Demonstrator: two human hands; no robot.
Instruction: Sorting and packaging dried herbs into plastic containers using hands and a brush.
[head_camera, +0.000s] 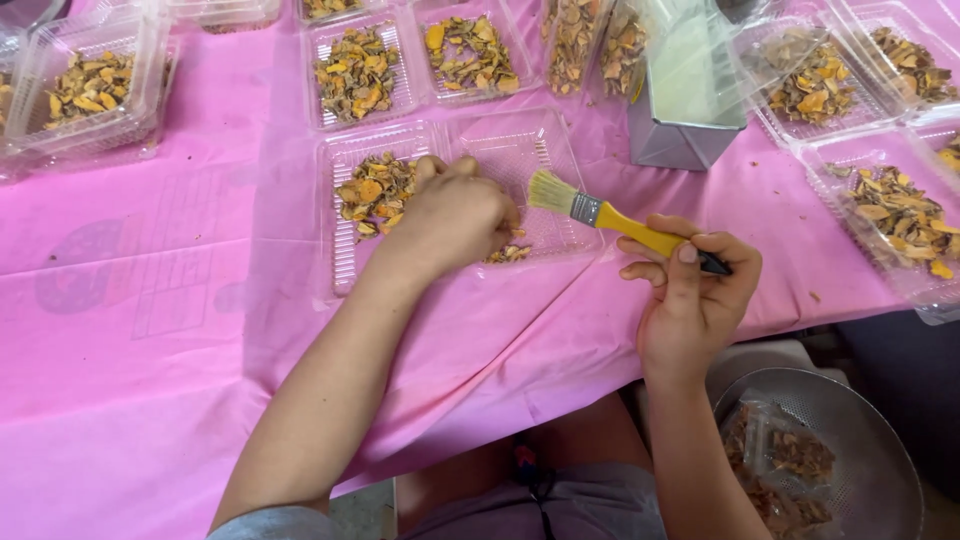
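My right hand (695, 290) grips a paintbrush (615, 222) with a yellow handle, its pale bristles pointing left over a clear plastic clamshell tray (345, 265) that lies open on the pink tablecloth (150, 330). My left hand (455, 215) rests fingers-down in that tray on a heap of dried orange-brown slices (372, 190). A few slices (510, 253) lie at the fingertips by the tray's hinge. Whether the fingers pinch any slices is hidden.
Several more clear trays of the same dried slices line the far edge and both sides, such as one tray (85, 85) at the left and another tray (900, 215) at the right. A grey metal box (685, 140) stands behind the brush. A metal colander (850, 450) with bagged slices sits low right.
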